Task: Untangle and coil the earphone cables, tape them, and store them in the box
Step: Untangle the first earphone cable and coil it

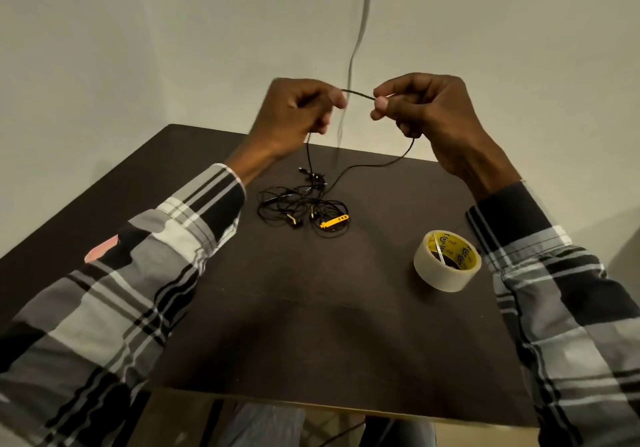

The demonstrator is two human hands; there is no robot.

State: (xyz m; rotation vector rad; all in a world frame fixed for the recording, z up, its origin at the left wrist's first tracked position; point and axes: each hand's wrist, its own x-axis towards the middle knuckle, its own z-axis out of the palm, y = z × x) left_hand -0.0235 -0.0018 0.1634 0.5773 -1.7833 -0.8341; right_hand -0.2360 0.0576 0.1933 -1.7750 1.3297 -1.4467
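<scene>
Above the table [242, 308]: left hand [294, 117] and right hand [426, 114] each pinch the earphone cable [358, 94], the span between them running left to right
Cable ends: hang to a tangle [304, 207] on the tabletop
Tape roll [446, 261]: right of tangle, lying flat; yellow core print unreadable

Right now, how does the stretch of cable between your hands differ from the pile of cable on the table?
The held stretch is lifted above the table, pinched by the left hand and the right hand; the pile lies on the table. The held stretch is one short, nearly straight run; the pile is many overlapping loops, still tangled. The pile shows a yellow piece; the held stretch shows none. Both are thin black cable, and strands run from each hand down to the pile.
</scene>
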